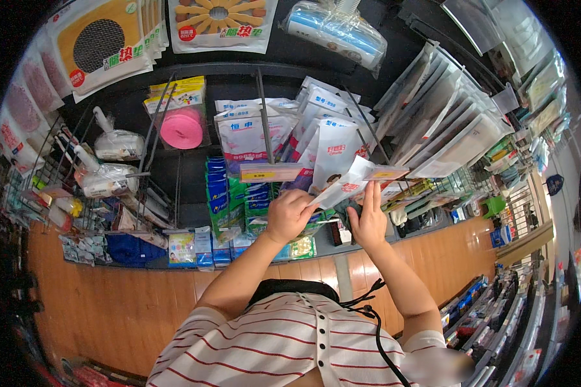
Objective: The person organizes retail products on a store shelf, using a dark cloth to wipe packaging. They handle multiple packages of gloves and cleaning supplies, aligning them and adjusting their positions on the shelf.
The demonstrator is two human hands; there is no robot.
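In front of the shelf rack a flat white packet with red print tilts between my two hands. My left hand is closed, its fingertips pinching the packet's lower left edge. With fingers stretched upward, my right hand lies against the packet's right side, close below a price-tag holder. Behind it hangs a similar white packet among several others on hooks. Further left, white packets with purple and pink lower parts hang behind another tag holder.
Metal hooks jut toward me. A pink coiled roll in a bag and wrapped white-handled brushes hang on the left. Clear-sleeved flat packs crowd the right. Green and blue packets hang lower, above a wooden floor.
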